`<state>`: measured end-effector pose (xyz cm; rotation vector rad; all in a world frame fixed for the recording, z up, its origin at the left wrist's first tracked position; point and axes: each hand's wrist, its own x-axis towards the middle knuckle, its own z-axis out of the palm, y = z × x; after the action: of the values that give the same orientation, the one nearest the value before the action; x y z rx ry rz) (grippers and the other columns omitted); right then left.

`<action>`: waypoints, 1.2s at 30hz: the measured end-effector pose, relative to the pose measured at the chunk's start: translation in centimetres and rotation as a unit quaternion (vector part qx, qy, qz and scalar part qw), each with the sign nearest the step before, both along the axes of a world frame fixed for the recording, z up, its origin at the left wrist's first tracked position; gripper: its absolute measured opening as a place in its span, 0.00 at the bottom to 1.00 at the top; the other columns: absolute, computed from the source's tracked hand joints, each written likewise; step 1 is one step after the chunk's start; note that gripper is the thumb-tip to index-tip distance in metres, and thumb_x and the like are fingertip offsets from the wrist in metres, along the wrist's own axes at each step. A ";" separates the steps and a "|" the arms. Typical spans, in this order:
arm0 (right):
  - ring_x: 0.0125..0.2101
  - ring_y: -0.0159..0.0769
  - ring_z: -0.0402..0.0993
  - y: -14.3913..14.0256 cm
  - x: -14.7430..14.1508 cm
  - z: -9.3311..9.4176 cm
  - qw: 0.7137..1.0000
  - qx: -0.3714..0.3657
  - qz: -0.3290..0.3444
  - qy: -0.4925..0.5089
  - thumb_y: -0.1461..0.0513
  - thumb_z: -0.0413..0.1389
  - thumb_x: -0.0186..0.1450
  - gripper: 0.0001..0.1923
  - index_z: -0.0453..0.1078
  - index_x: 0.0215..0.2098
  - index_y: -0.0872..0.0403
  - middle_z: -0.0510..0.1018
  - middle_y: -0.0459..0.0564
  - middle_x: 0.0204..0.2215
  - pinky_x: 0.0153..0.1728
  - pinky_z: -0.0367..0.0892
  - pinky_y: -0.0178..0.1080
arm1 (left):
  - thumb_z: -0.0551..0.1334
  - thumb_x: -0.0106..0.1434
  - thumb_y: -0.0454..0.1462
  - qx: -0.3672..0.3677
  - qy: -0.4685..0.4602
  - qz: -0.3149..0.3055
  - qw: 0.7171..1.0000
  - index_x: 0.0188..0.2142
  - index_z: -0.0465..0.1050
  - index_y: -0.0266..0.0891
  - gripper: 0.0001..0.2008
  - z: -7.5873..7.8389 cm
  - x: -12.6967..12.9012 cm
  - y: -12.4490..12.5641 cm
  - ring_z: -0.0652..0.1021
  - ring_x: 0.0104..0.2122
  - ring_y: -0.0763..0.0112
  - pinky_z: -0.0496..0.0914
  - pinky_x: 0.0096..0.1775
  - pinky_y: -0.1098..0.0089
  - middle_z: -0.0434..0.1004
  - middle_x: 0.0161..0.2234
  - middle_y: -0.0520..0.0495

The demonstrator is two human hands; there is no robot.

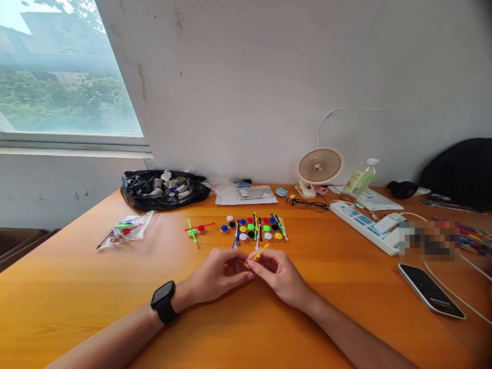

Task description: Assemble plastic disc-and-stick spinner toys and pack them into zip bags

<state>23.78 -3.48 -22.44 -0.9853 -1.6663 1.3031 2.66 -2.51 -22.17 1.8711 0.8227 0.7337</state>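
Observation:
A yellow plastic arrow [262, 251] is pinched at its middle by the thumb and fingers of my right hand [277, 272]. My left hand [223, 274] is closed too, its fingertips at the arrow's lower end, partly hidden. Just beyond my hands lie several small round pieces with coloured tops, among them a yellow-topped piece [278, 236] and a white-topped piece [268, 236]. Coloured arrows lie among them, such as a blue arrow [236, 234]. To their left, a green arrow [191, 231] and a red arrow [205, 227] sit on round pieces of matching colour.
On the left lie a clear bag [126, 229] of coloured parts and a black plastic bag [144, 192] of rubbish. A fan [320, 166], glasses [307, 204] and a bottle [359, 180] stand behind. At right are a power strip [363, 229] and a phone [431, 291].

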 end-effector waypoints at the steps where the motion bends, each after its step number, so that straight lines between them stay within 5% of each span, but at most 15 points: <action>1: 0.36 0.38 0.78 0.1 0.0 -0.1 1.000 0.002 -0.007 0.006 0.48 0.62 0.69 0.16 0.77 0.37 0.53 0.82 0.49 0.34 0.40 0.72 0.38 | 0.65 0.70 0.48 -0.007 -0.018 0.002 1.000 0.47 0.79 0.38 0.16 -0.1 -0.1 0.1 0.75 0.32 0.70 0.70 0.35 0.71 0.81 0.36 0.46; 6: 0.37 0.37 0.78 0.6 0.6 -0.4 0.997 0.041 -0.062 0.007 0.47 0.58 0.72 0.17 0.76 0.40 0.53 0.81 0.49 0.37 0.43 0.74 0.39 | 0.72 0.64 0.46 -0.095 -0.113 0.023 0.989 0.49 0.79 0.37 0.19 -1.1 -0.2 0.7 0.82 0.41 0.63 0.76 0.46 0.64 0.84 0.43 0.41; 16: 0.39 0.40 0.73 -0.2 1.3 1.4 0.977 0.155 -0.062 -0.131 0.52 0.47 0.78 0.16 0.73 0.45 0.50 0.78 0.50 0.39 0.42 0.68 0.40 | 0.78 0.56 0.44 -0.205 -0.171 0.054 0.962 0.50 0.81 0.38 0.24 -0.7 0.1 0.4 0.83 0.44 0.61 0.77 0.49 0.62 0.85 0.45 0.40; 24: 0.33 0.36 0.69 -0.6 0.9 0.7 0.977 0.162 -0.042 -0.134 0.55 0.50 0.77 0.11 0.70 0.41 0.51 0.74 0.47 0.34 0.36 0.66 0.38 | 0.73 0.63 0.46 -0.132 -0.157 0.048 0.978 0.49 0.82 0.38 0.19 -1.0 0.2 0.4 0.81 0.45 0.60 0.76 0.49 0.64 0.84 0.45 0.42; 36: 0.37 0.37 0.76 0.1 1.2 0.5 0.990 0.124 -0.051 -0.042 0.59 0.58 0.72 0.06 0.76 0.41 0.52 0.78 0.48 0.35 0.42 0.72 0.38 | 0.69 0.68 0.45 -0.047 -0.130 0.055 0.989 0.49 0.82 0.39 0.15 -0.4 0.2 0.1 0.82 0.46 0.60 0.76 0.50 0.65 0.85 0.46 0.43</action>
<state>24.94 -3.40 -21.90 -0.9725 -1.7685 0.9730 2.89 -2.46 -22.55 1.6145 0.7832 0.9677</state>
